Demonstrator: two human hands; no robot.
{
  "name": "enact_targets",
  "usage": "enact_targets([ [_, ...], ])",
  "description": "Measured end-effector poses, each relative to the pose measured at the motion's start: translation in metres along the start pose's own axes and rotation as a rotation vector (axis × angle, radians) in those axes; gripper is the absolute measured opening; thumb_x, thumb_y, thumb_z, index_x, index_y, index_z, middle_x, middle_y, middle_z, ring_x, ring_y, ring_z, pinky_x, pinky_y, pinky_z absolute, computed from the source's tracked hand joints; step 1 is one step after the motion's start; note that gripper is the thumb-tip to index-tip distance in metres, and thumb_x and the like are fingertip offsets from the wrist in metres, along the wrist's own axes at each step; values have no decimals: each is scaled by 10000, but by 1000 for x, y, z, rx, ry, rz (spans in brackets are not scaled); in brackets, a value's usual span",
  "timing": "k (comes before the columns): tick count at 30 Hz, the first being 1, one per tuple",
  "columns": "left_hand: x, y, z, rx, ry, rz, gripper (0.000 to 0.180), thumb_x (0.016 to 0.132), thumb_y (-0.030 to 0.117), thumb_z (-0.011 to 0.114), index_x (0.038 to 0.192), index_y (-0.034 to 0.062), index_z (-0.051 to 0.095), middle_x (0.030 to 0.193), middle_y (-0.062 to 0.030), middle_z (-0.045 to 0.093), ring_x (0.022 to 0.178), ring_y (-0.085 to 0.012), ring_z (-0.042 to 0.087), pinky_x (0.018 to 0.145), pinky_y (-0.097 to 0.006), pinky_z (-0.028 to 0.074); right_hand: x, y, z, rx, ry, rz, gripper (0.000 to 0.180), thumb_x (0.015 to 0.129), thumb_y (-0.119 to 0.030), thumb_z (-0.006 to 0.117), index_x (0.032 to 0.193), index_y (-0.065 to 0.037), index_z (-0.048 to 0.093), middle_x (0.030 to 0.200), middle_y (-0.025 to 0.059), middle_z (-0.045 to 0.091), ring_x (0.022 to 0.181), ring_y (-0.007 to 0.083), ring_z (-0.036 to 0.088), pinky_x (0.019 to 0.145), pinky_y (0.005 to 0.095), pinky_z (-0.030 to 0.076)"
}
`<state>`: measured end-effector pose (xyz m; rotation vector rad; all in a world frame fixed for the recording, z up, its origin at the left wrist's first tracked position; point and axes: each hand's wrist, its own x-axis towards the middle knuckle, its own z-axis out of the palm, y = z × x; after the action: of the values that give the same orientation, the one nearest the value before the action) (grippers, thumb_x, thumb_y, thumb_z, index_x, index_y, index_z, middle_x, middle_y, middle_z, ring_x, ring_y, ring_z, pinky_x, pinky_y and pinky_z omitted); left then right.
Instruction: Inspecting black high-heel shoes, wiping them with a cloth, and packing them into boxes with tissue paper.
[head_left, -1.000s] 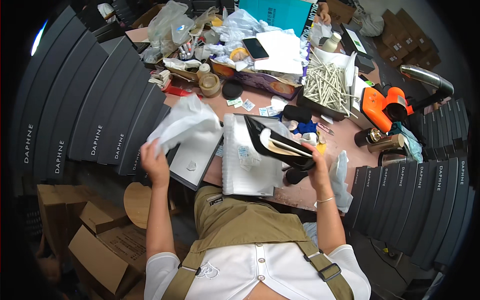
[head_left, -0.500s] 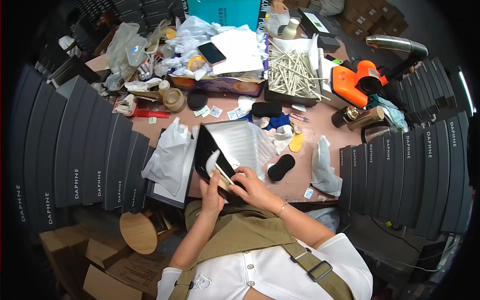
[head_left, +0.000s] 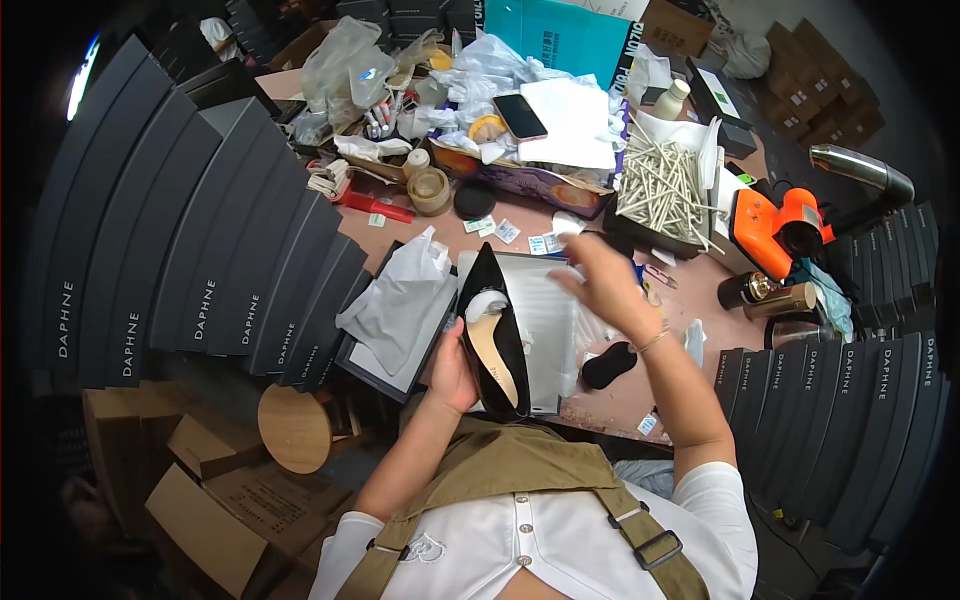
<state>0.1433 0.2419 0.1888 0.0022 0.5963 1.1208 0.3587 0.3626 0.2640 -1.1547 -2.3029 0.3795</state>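
A black pointed-toe pump [head_left: 490, 360] with a beige insole is in my left hand [head_left: 455, 372]; its fingers go beneath the side of the shoe and are partly hidden. The toe points away from me, and a wad of white paper [head_left: 487, 304] sits inside it. My right hand [head_left: 608, 285] is off the shoe, stretched over the table with fingers bent and apart, slightly blurred; nothing shows in it. Below it lies a shoe box part with a translucent white liner [head_left: 545, 330]. An open dark shoe box [head_left: 400, 375] holding white tissue paper [head_left: 395, 300] is left of the pump.
Stacks of dark shoe boxes [head_left: 190, 250] rise on both sides. A black sponge [head_left: 608, 366] lies near the front edge, small labels [head_left: 507, 232] farther back. Beyond are a phone [head_left: 520, 117], a box of white sticks [head_left: 662, 185] and an orange heat tool [head_left: 770, 235].
My right hand has let go of the pump and moved away to the far right. The pump has turned so its inside faces up, in my left hand alone. The view has shifted too.
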Motion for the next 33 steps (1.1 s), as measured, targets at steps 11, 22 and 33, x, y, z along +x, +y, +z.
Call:
enact_targets([
  [11,-39,-54,-27,12,249,-47,586,960,520,384,1329,67,435,1308,-97,518,1233,-253,470,1044,-418,365,-65,-44,119,-105,-340,-362,219,750,-252,659,798,-86,525,711,63,554,612,239,624,549,348,481],
  [22,-37,-8,-37,24,312,190,539,960,497,395,1280,71,478,1257,-99,544,1158,-255,520,1015,-405,395,-56,-36,103,46,-160,-3,379,731,-282,727,1020,-72,598,876,114,583,824,299,614,659,400,493],
  [33,-43,-18,-50,-17,341,105,554,966,504,369,1303,73,463,1276,-109,540,1175,-244,516,1011,-420,407,-67,-54,88,28,-60,106,384,730,-259,743,1063,-95,644,767,114,571,729,278,598,634,404,470],
])
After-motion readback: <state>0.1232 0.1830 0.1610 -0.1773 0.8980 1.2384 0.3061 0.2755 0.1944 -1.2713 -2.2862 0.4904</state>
